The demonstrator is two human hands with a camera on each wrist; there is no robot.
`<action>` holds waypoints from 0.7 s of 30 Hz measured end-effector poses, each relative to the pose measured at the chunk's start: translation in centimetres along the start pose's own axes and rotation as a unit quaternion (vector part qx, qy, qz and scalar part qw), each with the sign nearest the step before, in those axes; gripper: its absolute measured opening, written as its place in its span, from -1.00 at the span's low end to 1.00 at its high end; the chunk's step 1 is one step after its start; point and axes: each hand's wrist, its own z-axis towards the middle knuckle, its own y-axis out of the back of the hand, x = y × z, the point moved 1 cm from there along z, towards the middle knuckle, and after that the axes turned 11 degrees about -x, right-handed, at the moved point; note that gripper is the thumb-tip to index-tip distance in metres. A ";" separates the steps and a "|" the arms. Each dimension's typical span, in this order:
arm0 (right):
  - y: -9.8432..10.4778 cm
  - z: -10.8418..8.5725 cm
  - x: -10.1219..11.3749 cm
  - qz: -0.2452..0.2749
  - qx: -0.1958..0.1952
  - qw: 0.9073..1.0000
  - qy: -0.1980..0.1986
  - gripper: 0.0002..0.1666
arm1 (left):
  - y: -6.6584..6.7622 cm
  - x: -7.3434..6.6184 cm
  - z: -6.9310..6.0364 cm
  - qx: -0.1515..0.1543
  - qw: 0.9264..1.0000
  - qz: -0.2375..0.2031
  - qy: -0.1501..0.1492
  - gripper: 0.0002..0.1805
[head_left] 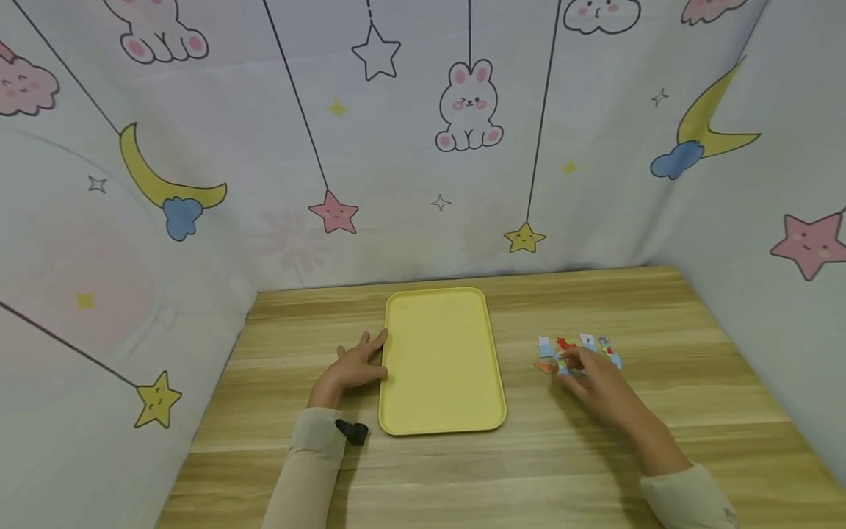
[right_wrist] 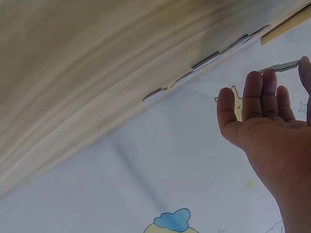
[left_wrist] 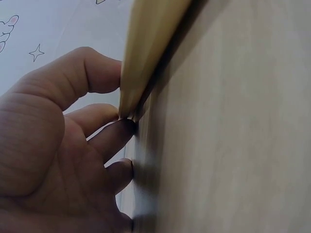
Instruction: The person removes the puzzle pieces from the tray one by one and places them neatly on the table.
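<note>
A yellow tray (head_left: 439,360) lies upright-lengthwise on the wooden table. My left hand (head_left: 353,369) rests at its left side, thumb and fingertips touching the outer rim; in the left wrist view the tray edge (left_wrist: 138,58) meets the thumb and fingers. My right hand (head_left: 603,389) is over a group of jigsaw puzzle pieces (head_left: 545,347) to the right of the tray. Between its thumb and fingertips it pinches one thin puzzle piece (right_wrist: 282,66), held above the table. The hand hides part of the group.
The wooden table (head_left: 436,477) ends at a patterned cloth backdrop (head_left: 410,162) behind and at both sides. In the right wrist view, several flat pieces (right_wrist: 206,60) lie on the tabletop. A black strap end (head_left: 353,432) sticks out from the left sleeve (head_left: 307,463).
</note>
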 end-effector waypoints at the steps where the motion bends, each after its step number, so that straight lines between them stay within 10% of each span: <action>1: 0.1 -0.1 -0.1 -0.003 -0.003 1.000 0.002 -0.60 | 0.0 0.0 0.0 0.001 1.000 -0.001 0.001 0.08; 21: 3.3 -2.1 -3.6 -0.068 -0.030 0.997 -0.021 -0.57 | 0.2 -0.1 -0.2 0.005 1.000 -0.006 -0.001 0.08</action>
